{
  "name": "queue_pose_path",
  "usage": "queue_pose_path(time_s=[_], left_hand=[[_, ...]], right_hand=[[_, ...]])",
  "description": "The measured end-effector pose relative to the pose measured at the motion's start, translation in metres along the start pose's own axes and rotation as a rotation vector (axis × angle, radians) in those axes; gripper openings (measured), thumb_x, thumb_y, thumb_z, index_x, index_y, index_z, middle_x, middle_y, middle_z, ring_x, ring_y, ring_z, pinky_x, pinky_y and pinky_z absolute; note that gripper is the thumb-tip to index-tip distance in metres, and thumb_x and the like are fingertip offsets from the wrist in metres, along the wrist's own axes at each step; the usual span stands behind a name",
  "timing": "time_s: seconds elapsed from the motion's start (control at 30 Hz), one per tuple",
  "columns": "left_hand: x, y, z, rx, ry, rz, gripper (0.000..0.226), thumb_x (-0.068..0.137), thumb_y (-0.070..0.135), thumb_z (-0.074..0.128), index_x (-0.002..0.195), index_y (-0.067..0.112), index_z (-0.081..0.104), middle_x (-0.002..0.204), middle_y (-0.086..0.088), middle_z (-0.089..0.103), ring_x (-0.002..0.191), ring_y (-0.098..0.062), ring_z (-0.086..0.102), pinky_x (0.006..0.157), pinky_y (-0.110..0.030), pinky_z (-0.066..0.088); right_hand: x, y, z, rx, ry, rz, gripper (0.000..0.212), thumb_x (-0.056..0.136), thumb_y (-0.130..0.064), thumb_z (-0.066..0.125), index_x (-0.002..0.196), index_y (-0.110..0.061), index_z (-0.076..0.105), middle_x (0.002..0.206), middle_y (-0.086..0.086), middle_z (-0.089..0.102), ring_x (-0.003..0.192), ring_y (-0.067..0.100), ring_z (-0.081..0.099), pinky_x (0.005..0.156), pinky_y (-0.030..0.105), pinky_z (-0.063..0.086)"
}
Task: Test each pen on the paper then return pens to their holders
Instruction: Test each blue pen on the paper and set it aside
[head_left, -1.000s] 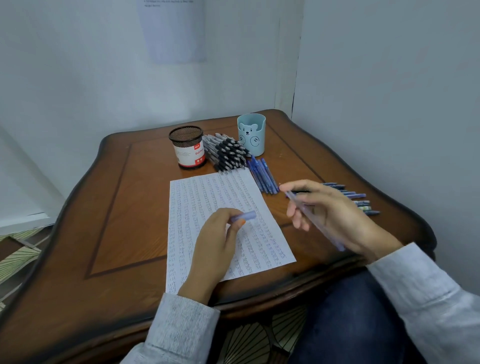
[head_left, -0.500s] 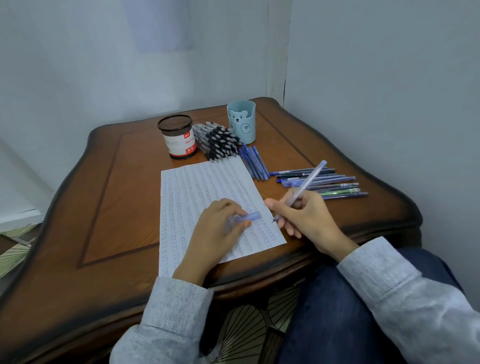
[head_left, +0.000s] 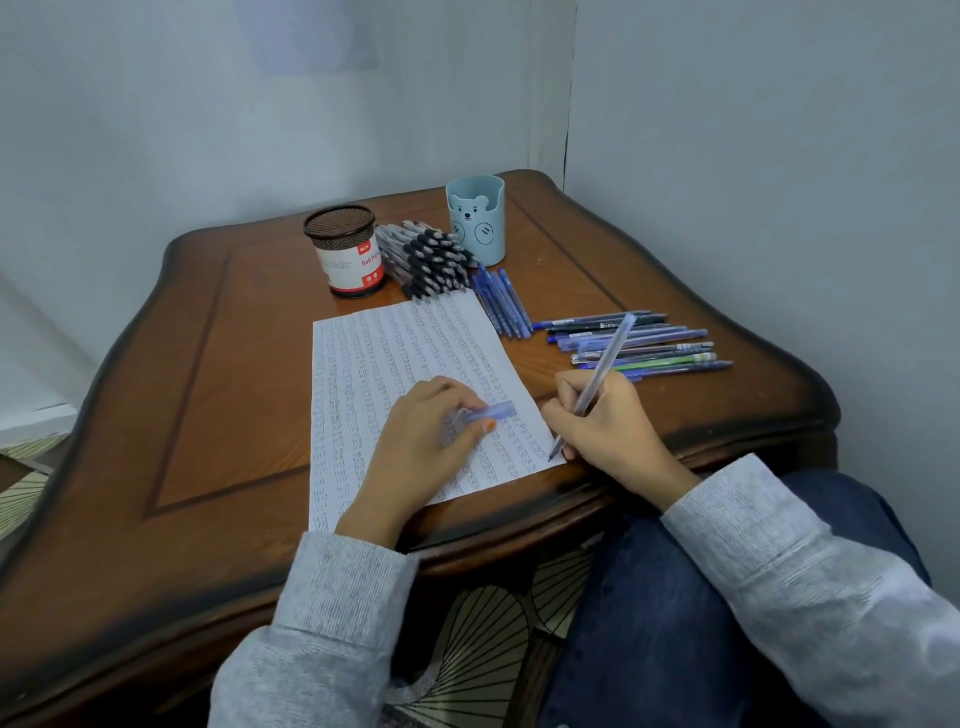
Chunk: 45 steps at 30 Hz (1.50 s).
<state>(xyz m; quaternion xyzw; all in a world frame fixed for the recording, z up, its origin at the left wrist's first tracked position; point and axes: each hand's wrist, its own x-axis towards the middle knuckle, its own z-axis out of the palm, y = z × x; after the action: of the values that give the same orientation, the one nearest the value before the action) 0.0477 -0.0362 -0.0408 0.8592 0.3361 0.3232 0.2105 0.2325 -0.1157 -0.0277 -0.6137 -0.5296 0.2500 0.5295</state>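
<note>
Your right hand (head_left: 613, 431) has lowered its gripped translucent blue plastic pen (head_left: 605, 364) onto the scribbled white paper (head_left: 374, 364); left hand (head_left: 426, 436) pinches a blue plastic cap (head_left: 491, 413).

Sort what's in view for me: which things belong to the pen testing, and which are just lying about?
Part of the job: pen in the right hand, cap in the left hand, paper, mesh holder, bear cup, black-grip pens, blue pens, mixed pens.

Just there: sheet on the wall, patterned floor.
</note>
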Motion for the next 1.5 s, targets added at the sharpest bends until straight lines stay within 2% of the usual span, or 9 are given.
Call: queue_pose_path(time_s=[0.1,0.27,0.37,0.5,0.67,0.83,0.97,1.3,1.5], left_hand=[[0.0006,-0.0002,0.0,0.009,-0.002,-0.009,0.011,0.086,0.028,0.07,0.094,0.019,0.069,0.098,0.01,0.062,0.098,-0.011,0.055,0.09,-0.037,0.045],[0.0004,-0.001,0.0002,0.004,-0.003,-0.011,0.013,0.086,0.029,0.07,0.095,0.019,0.069,0.098,0.012,0.061,0.098,-0.008,0.055,0.09,-0.035,0.044],[0.0004,-0.0004,0.0005,0.002,-0.002,-0.012,0.013,0.086,0.03,0.07,0.094,0.02,0.069,0.097,0.012,0.062,0.098,-0.008,0.055,0.089,-0.035,0.045],[-0.0001,0.0001,-0.0001,0.002,-0.002,-0.011,0.013,0.086,0.03,0.07,0.094,0.02,0.069,0.098,0.011,0.062,0.098,-0.01,0.056,0.09,-0.038,0.045],[0.0,0.0014,-0.0004,0.003,0.0,-0.009,0.013,0.086,0.029,0.07,0.094,0.019,0.069,0.098,0.01,0.062,0.098,-0.01,0.056,0.09,-0.037,0.045],[0.0006,0.0012,-0.0002,0.004,0.002,-0.016,0.013,0.085,0.03,0.07,0.094,0.02,0.069,0.098,0.01,0.062,0.098,-0.009,0.055,0.091,-0.037,0.045],[0.0001,0.0009,-0.0004,0.003,0.001,-0.018,0.014,0.085,0.029,0.07,0.095,0.019,0.069,0.099,0.009,0.063,0.099,-0.01,0.055,0.091,-0.038,0.045],[0.0,0.0011,0.0002,-0.001,0.001,-0.022,0.013,0.085,0.029,0.071,0.094,0.02,0.069,0.099,0.01,0.062,0.099,-0.01,0.055,0.091,-0.04,0.045],[0.0003,0.0011,0.0,-0.007,-0.004,-0.032,0.012,0.085,0.03,0.07,0.094,0.021,0.068,0.099,0.01,0.062,0.1,-0.011,0.055,0.092,-0.041,0.044]], right_hand=[[0.0003,0.0004,0.0004,0.001,-0.021,0.002,0.038,0.083,0.008,0.059,0.054,-0.005,0.038,0.047,0.008,0.039,0.037,0.011,0.056,0.041,0.018,0.04],[-0.0008,-0.0022,0.003,-0.011,-0.036,-0.023,0.033,0.081,0.009,0.059,0.055,0.007,0.039,0.05,0.018,0.041,0.037,0.009,0.055,0.047,0.032,0.044],[0.0004,-0.0023,0.0025,-0.001,-0.053,-0.014,0.035,0.081,0.01,0.059,0.054,0.004,0.038,0.051,0.024,0.039,0.037,0.01,0.054,0.046,0.029,0.043],[0.0018,-0.0009,0.0012,0.001,-0.067,0.003,0.04,0.081,0.011,0.058,0.052,-0.006,0.036,0.048,0.01,0.036,0.037,0.014,0.055,0.045,0.028,0.041],[0.0021,-0.0015,0.0017,0.008,-0.06,-0.006,0.038,0.08,0.012,0.057,0.053,-0.005,0.036,0.049,0.011,0.037,0.037,0.014,0.053,0.048,0.033,0.044],[0.0024,-0.0003,0.001,0.001,-0.027,-0.019,0.042,0.08,0.012,0.057,0.052,-0.009,0.034,0.048,0.01,0.035,0.038,0.018,0.053,0.045,0.027,0.042],[0.0011,0.0011,-0.001,0.015,0.001,-0.024,0.045,0.081,0.011,0.059,0.05,-0.012,0.035,0.041,-0.004,0.037,0.036,0.014,0.055,0.042,0.023,0.044],[0.0023,-0.0017,-0.0016,0.032,-0.067,-0.007,0.037,0.08,0.013,0.057,0.053,-0.004,0.037,0.049,0.011,0.038,0.038,0.014,0.055,0.047,0.031,0.044],[0.0033,-0.0005,-0.0009,0.037,-0.081,-0.001,0.038,0.08,0.014,0.055,0.053,-0.005,0.036,0.05,0.009,0.032,0.037,0.015,0.048,0.04,0.02,0.041]])
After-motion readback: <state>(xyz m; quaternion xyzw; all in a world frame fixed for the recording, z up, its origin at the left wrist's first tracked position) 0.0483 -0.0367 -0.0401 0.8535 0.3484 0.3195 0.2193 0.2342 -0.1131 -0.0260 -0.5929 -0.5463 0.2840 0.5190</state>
